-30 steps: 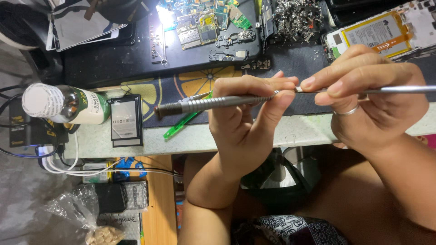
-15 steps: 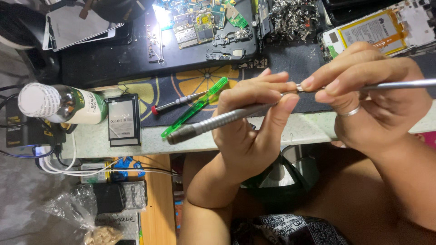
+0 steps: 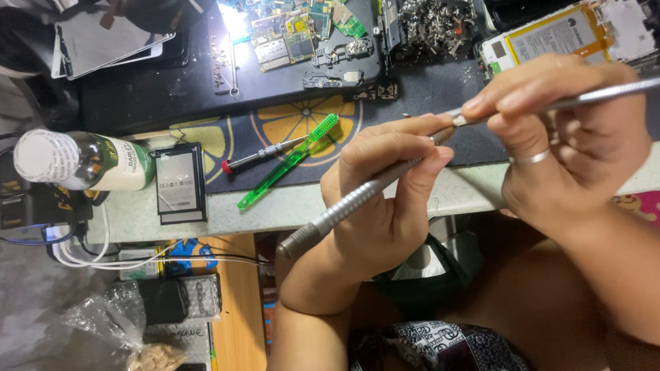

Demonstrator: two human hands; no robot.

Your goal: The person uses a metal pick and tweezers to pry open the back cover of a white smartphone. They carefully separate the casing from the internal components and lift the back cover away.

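I see a cluttered counter (image 3: 385, 199) from above, with two bare hands raised in front of its near edge. Most of it is covered by a dark mat (image 3: 137, 103) and a second mat printed with yellow citrus slices (image 3: 302, 120).

My right hand (image 3: 570, 151), wearing a ring, has its fingers (image 3: 522, 96) closed around a thin steel rod (image 3: 605, 93) that runs off the right edge. My left hand (image 3: 385, 199) has its fingers (image 3: 392, 148) closed around a knurled metal handle (image 3: 344, 206), which slants down to the left and hangs clear of the counter. Rod and handle meet end to end between the two hands.

On the left lies a bottle (image 3: 82, 161) on its side, white cap outward, just beside a flat black battery (image 3: 177, 184). A green plastic tool (image 3: 289, 161) and a small red-tipped screwdriver (image 3: 265, 154) lie crossed on the citrus mat. At the far edge are circuit boards (image 3: 302, 31), a heap of small metal parts (image 3: 440, 20) and an opened phone (image 3: 564, 34) showing a yellow battery. White cables (image 3: 89, 257) trail below the counter at left.
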